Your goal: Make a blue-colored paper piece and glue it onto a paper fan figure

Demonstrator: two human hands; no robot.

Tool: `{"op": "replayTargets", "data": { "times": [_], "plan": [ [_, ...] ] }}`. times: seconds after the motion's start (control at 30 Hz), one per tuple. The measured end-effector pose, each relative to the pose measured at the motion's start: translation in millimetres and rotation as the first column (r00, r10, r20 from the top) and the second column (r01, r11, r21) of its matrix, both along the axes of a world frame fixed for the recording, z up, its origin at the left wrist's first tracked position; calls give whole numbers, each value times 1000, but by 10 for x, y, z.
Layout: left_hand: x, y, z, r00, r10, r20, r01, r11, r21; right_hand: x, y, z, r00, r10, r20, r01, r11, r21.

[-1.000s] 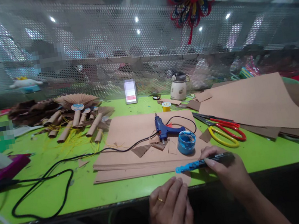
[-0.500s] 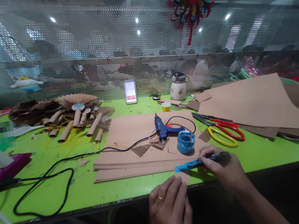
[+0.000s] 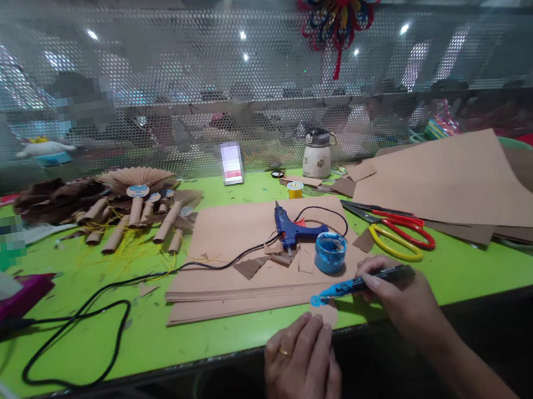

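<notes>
A black and blue marker [image 3: 385, 277] is gripped in my right hand [image 3: 400, 293], its blue tip touching or just over a small piece of brown paper [image 3: 329, 311]. Fresh blue marks show on that paper's far edge. My left hand [image 3: 301, 369], with a ring on one finger, closes on the near side of the paper at the table's front edge; the thumb is hidden. Just beyond the marker stands a small open jar [image 3: 330, 253] smeared with blue paint. Behind them a stack of brown paper sheets [image 3: 221, 233] lies flat.
On the stack rest a blue glue gun [image 3: 293, 225], its black cord running left, and paper scraps [image 3: 251, 266]. Red and yellow scissors [image 3: 396, 233] lie to the right, near more brown sheets [image 3: 435, 179]. Paper fans and tubes [image 3: 140, 213] are piled left. A flask [image 3: 317, 154] stands behind.
The marker and my right hand have shifted slightly, with the tip drawn a little off the blue marks. My left hand keeps its hold on the paper. The whole view has drifted slightly.
</notes>
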State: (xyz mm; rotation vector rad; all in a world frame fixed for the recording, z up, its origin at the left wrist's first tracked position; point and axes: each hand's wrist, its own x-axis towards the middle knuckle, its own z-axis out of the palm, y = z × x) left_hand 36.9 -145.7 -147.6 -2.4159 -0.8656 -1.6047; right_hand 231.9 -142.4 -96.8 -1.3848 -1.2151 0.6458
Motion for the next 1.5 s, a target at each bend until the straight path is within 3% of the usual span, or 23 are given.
{"op": "replayTargets", "data": {
  "times": [0.2, 0.37, 0.73, 0.97, 1.2, 1.5],
  "plan": [
    [-4, 0, -31, 1000, -12, 10, 13, 1000, -20, 74, -29, 61, 995, 74, -68, -75, 997, -25],
    [0, -14, -47, 1000, -15, 11, 15, 1000, -12, 84, -88, 72, 999, -11, -48, 8, 998, -64],
    [0, 4, -19, 1000, -11, 10, 11, 1000, -2, 144, -76, -58, 997, 53, 57, -49, 997, -61],
    [-6, 22, -27, 1000, -9, -1, 9, 1000, 12, 65, -98, -23, 997, 51, 62, -49, 998, -36],
    [-4, 37, -47, 1000, -11, 3, 11, 1000, 19, 111, -66, -17, 977, 130, 169, -128, 992, -21],
    [-7, 38, -40, 1000, -5, 2, 5, 1000, 11, 88, -81, -8, 992, 36, 122, -32, 999, -36]
  ]
}}
